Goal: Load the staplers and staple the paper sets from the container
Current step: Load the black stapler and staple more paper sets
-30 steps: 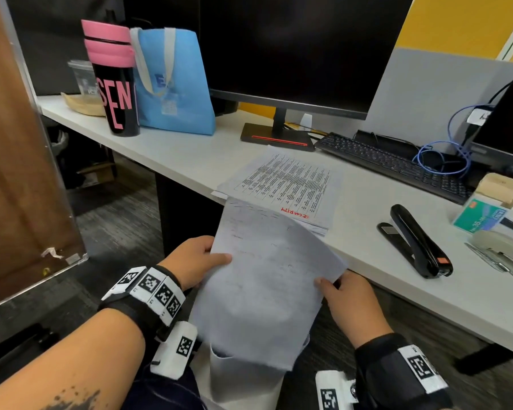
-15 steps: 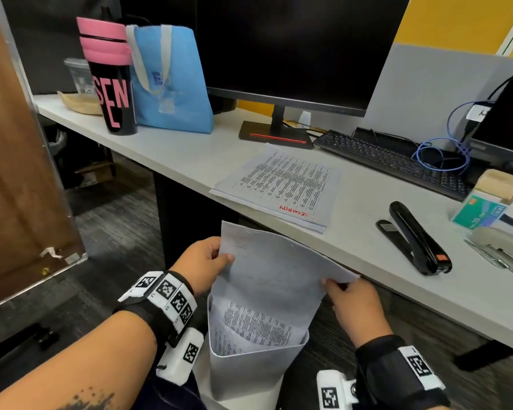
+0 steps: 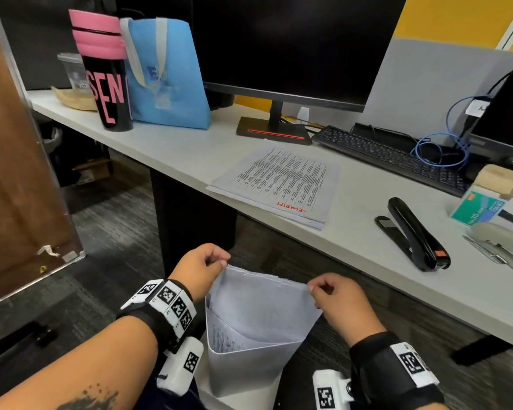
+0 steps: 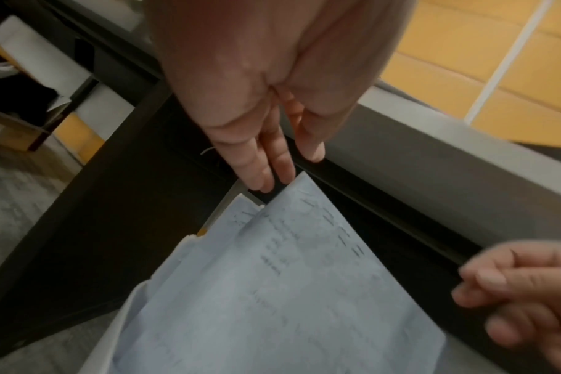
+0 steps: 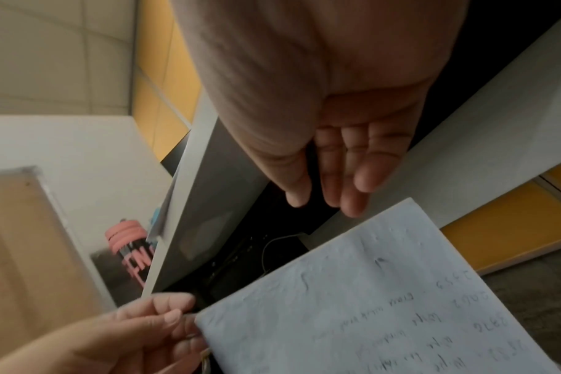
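A white paper set (image 3: 264, 306) stands in a pale grey container (image 3: 240, 374) on my lap, below the desk edge. My left hand (image 3: 224, 260) pinches its top left corner, and my right hand (image 3: 311, 288) pinches its top right corner. The left wrist view shows my left hand (image 4: 288, 172) at the corner of the paper set (image 4: 288, 291). More printed sheets (image 3: 228, 338) sit behind it in the container. On the desk to the right lie a black stapler (image 3: 412, 235) and a grey stapler (image 3: 504, 241), with a green staple box (image 3: 480, 210) behind them.
A stapled printed stack (image 3: 279, 184) lies on the grey desk (image 3: 367, 261) in front of the monitor stand (image 3: 273, 133). A keyboard (image 3: 391, 158) and a blue cable (image 3: 439, 149) are at the back right. At the far left stand a pink-and-black tumbler (image 3: 107, 75) and a blue bag (image 3: 166, 75).
The paper set, held up against the desk edge a second ago, has gone down into the container. Both hands have shifted from its sides to its top corners.
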Demonstrator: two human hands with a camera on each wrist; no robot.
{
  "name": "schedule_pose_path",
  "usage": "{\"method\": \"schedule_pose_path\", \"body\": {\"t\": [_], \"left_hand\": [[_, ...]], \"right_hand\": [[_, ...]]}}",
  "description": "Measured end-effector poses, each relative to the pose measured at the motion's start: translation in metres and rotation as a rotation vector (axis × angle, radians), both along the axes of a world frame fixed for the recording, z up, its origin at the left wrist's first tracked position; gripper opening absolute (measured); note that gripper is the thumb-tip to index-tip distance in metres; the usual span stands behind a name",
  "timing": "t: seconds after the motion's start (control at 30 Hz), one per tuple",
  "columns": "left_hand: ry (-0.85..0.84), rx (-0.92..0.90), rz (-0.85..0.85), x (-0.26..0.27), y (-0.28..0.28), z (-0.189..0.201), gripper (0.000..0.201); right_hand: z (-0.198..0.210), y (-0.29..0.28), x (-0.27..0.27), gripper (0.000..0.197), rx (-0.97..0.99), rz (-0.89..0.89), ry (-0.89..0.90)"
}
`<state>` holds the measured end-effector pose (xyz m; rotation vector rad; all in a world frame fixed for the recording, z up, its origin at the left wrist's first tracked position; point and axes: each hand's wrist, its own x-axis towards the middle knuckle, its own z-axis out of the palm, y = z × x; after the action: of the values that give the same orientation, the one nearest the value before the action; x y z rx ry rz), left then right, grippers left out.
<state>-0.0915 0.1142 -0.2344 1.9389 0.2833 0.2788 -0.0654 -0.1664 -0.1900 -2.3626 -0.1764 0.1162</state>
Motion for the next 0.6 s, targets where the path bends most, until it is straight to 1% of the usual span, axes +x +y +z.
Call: {"method": "schedule_pose_path", "body": {"t": [0.03, 0.07, 0.13, 0.17, 0.2, 0.23, 0.27, 0.33, 0.4, 0.47, 0.53, 0.57, 0.6], "left_hand": [[0.003, 0.025, -0.017, -0.001, -0.001, -0.001, 0.026], [0.039, 0.085, -0.057, -0.001, -0.002, -0.002, 0.026], [0.210, 0.294, -0.196, -0.002, -0.006, -0.005, 0.024], [0.301, 0.423, -0.271, -0.002, -0.009, -0.006, 0.029], [0.374, 0.539, -0.316, -0.003, -0.012, -0.006, 0.039], [0.410, 0.609, -0.330, -0.004, -0.014, -0.005, 0.047], [0.412, 0.638, -0.319, -0.005, -0.017, 0.000, 0.051], [0.320, 0.637, -0.258, -0.004, -0.020, 0.011, 0.046], [0.173, 0.573, -0.181, -0.001, -0.024, 0.029, 0.034], [0.014, 0.490, -0.099, 0.001, -0.029, 0.049, 0.026], [-0.113, 0.412, -0.044, 0.002, -0.036, 0.069, 0.020], [-0.162, 0.372, -0.022, 0.001, -0.040, 0.077, 0.016], [-0.208, 0.338, -0.002, 0.001, -0.042, 0.084, 0.014]], "right_hand": [[-0.002, 0.001, 0.000, 0.015, -0.044, 0.015, -0.020], [-0.004, 0.003, 0.000, 0.014, -0.094, 0.033, -0.014], [-0.009, 0.007, -0.001, 0.016, -0.203, 0.077, 0.044], [-0.010, 0.009, -0.002, 0.021, -0.246, 0.104, 0.076], [-0.008, 0.012, -0.004, 0.026, -0.265, 0.130, 0.099], [-0.003, 0.015, -0.007, 0.030, -0.256, 0.153, 0.115], [0.004, 0.018, -0.010, 0.032, -0.224, 0.178, 0.109], [0.023, 0.024, -0.016, 0.029, -0.121, 0.226, 0.037], [0.047, 0.031, -0.021, 0.022, -0.011, 0.250, -0.085], [0.070, 0.038, -0.023, 0.015, 0.048, 0.227, -0.301], [0.089, 0.043, -0.020, 0.013, 0.013, 0.170, -0.615], [0.095, 0.045, -0.015, 0.014, -0.041, 0.143, -0.738], [0.100, 0.045, -0.009, 0.018, -0.101, 0.118, -0.796]]}}
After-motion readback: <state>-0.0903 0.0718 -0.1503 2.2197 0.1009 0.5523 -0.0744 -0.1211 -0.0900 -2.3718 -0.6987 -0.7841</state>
